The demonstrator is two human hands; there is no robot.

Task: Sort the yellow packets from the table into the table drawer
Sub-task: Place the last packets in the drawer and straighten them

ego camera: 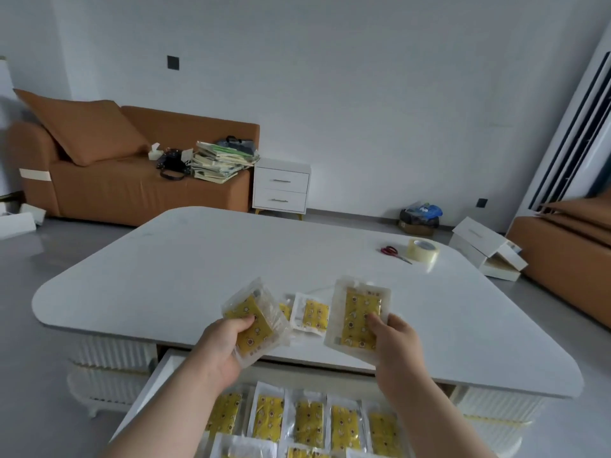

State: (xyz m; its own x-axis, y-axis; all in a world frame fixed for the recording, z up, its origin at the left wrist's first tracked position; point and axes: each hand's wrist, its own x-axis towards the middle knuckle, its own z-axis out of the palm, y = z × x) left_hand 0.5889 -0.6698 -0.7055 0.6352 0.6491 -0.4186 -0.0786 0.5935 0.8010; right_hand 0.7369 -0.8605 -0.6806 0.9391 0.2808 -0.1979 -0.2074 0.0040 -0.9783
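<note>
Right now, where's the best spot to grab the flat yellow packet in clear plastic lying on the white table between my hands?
Probably its near clear border, pinched from above on your side. The yellow packet lies flat on the white table close to the near edge, and that border shows uncovered between the left hand and right hand.

Clear-wrapped yellow packets (309, 423) lie in rows in the open drawer (158, 375), others flat on the counter (231, 259), more held in the left hand (221, 345) and right hand (396, 342).
</note>
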